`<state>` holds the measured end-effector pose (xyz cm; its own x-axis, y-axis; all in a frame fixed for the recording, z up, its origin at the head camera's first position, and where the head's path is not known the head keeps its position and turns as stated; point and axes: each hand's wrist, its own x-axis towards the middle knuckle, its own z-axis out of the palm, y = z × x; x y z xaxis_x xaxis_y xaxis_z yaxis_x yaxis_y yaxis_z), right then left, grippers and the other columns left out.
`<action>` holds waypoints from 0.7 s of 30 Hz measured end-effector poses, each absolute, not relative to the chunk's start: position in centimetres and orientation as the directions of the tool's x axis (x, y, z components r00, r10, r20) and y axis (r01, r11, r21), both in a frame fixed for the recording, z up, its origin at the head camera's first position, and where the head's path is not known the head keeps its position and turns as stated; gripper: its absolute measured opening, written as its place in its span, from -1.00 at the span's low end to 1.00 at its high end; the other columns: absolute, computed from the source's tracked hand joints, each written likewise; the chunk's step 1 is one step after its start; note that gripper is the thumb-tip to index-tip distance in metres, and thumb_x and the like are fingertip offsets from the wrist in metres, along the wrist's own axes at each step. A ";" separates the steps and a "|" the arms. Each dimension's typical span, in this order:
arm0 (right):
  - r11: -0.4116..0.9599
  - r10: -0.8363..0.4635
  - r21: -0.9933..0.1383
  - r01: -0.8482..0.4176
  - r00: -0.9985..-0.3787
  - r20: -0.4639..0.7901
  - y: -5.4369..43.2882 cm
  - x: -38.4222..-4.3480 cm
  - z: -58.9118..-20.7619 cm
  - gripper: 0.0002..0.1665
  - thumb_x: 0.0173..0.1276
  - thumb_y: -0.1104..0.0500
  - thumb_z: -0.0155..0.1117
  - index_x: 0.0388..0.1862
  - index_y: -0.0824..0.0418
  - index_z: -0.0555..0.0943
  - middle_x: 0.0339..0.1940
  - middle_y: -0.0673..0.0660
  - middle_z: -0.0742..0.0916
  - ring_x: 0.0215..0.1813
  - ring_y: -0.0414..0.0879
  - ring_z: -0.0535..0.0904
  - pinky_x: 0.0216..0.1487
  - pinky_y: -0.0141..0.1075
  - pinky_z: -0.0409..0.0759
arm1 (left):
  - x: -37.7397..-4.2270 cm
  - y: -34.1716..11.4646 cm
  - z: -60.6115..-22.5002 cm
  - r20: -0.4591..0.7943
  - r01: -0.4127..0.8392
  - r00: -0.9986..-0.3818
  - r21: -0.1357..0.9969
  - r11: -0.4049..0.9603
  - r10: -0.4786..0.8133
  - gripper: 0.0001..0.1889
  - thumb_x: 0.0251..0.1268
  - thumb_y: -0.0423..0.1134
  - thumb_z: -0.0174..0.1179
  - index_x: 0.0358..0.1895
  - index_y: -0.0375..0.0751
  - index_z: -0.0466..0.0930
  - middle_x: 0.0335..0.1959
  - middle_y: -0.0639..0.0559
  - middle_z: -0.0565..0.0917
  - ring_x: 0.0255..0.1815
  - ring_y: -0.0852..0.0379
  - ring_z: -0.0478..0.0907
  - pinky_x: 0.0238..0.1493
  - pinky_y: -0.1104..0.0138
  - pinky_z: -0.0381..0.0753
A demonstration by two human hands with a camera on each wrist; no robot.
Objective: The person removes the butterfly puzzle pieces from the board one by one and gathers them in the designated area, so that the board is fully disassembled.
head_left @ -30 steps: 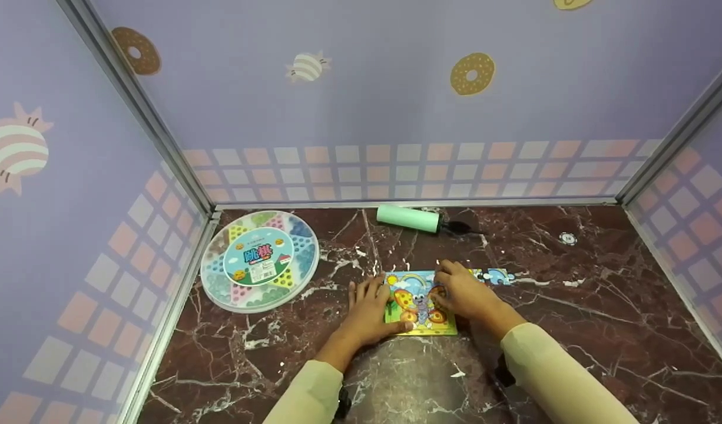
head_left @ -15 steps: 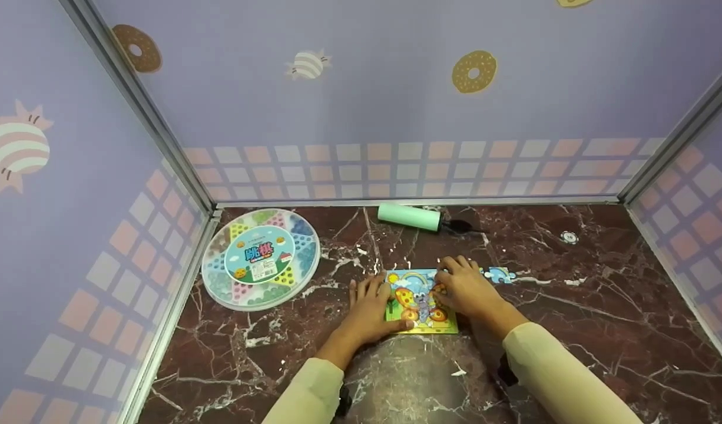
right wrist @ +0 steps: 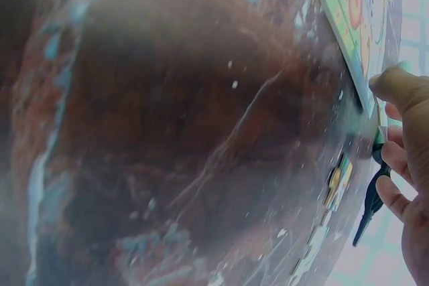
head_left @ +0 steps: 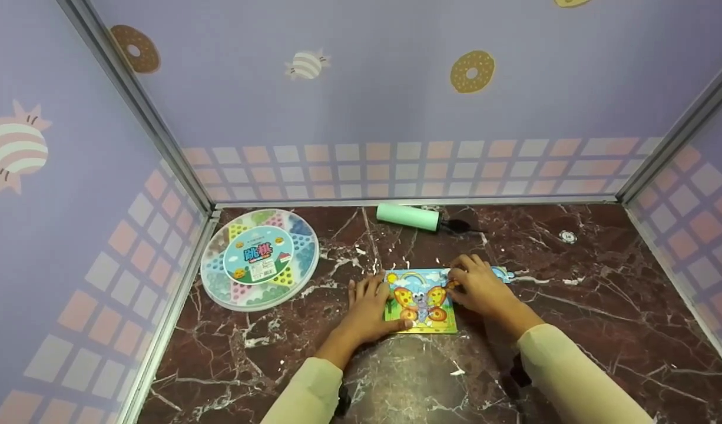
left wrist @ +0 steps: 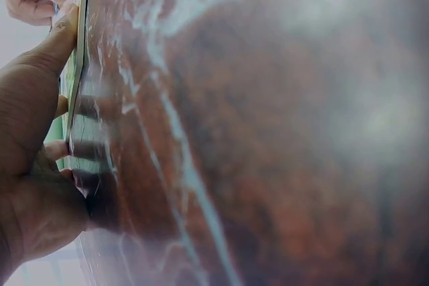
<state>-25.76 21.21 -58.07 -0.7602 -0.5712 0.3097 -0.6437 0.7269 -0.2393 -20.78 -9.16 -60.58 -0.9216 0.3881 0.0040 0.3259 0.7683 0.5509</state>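
A butterfly jigsaw puzzle (head_left: 420, 306) in a thin board lies flat on the dark marbled table. My left hand (head_left: 367, 309) rests along its left side, with the thumb laid over the front edge; in the left wrist view the thumb (left wrist: 55, 43) stretches along that edge. At the upper right corner is my right hand (head_left: 482, 288), its fingers bent and the thumb near the board's edge. Whether those fingertips pinch a piece is hidden. Loose puzzle pieces (right wrist: 338, 182) lie on the table below the right fingers; one blue piece (head_left: 502, 273) shows beyond the hand.
A round Chinese checkers set (head_left: 260, 259) sits at the back left. Near the back wall lies a mint-green hand pump (head_left: 408, 217) with a black end. A small round white chip (head_left: 567, 237) is at the back right. Patterned walls (head_left: 367, 118) enclose the table on three sides.
My right hand has slid right, off the butterfly's right wing to the board's upper right edge, uncovering the wing and covering more of the loose pieces. My left hand has stayed put.
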 end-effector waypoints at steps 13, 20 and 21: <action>0.766 -0.516 -0.255 -0.590 -0.801 0.302 24.4 -25.2 -58.2 -0.76 0.32 0.23 0.67 -0.11 0.23 0.78 0.13 0.30 0.71 0.15 0.30 0.62 0.09 0.34 0.68 | -20.6 -9.0 -60.1 -0.003 0.328 -0.924 0.512 0.794 0.383 -0.18 0.29 0.41 0.44 0.30 -0.19 0.52 0.79 -0.30 0.18 0.78 -0.44 0.09 0.72 -0.52 -0.14; 0.791 -0.485 -0.248 -0.559 -0.821 0.302 26.5 -25.0 -58.2 -0.72 0.31 0.24 0.67 -0.07 0.24 0.77 0.16 0.32 0.71 0.20 0.34 0.61 0.09 0.37 0.65 | -20.6 -9.1 -60.2 -0.005 0.329 -0.923 0.506 0.797 0.384 -0.10 0.32 0.40 0.42 0.46 -0.22 0.48 0.79 -0.32 0.16 0.78 -0.46 0.07 0.72 -0.52 -0.13; 0.794 -0.481 -0.246 -0.557 -0.821 0.306 26.8 -25.0 -58.2 -0.72 0.30 0.24 0.67 -0.07 0.24 0.77 0.16 0.32 0.72 0.18 0.34 0.61 0.08 0.37 0.65 | -20.6 -9.1 -60.2 -0.001 0.331 -0.923 0.505 0.797 0.384 -0.16 0.31 0.41 0.43 0.37 -0.19 0.51 0.79 -0.32 0.18 0.78 -0.46 0.08 0.72 -0.52 -0.12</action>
